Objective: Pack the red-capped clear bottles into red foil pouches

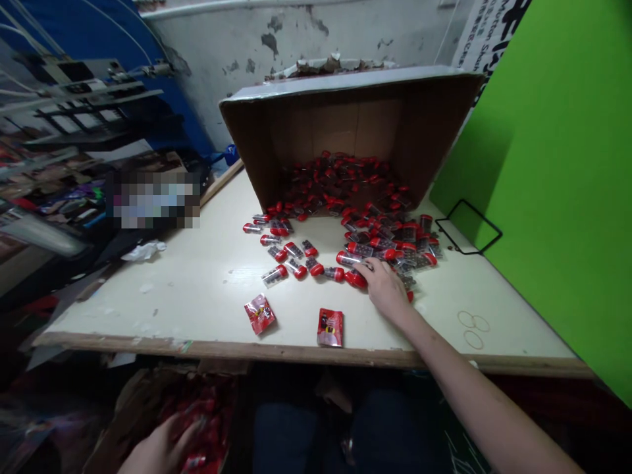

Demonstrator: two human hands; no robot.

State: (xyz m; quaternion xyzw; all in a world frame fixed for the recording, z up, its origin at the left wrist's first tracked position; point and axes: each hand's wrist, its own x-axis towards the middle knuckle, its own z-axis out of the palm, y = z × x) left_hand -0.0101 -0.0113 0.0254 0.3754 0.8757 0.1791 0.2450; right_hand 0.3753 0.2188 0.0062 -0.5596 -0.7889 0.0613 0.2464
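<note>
My right hand reaches over the table, its fingers closed at the end of a small clear tube with a red cap that holds dark beads or pellets. More such tubes lie around it, in a heap to the right and scattered to the left. Low at the left, my left hand is above an open carton filled with red items. Its fingers look apart but blurred, and I make out nothing between them. Two red printed packets lie near the table's front edge.
A large cardboard box lies on its side at the back, many red-capped tubes spilling from its mouth. A black wire frame leans by the green panel. Rubber bands lie at right; blurred machinery stands at left.
</note>
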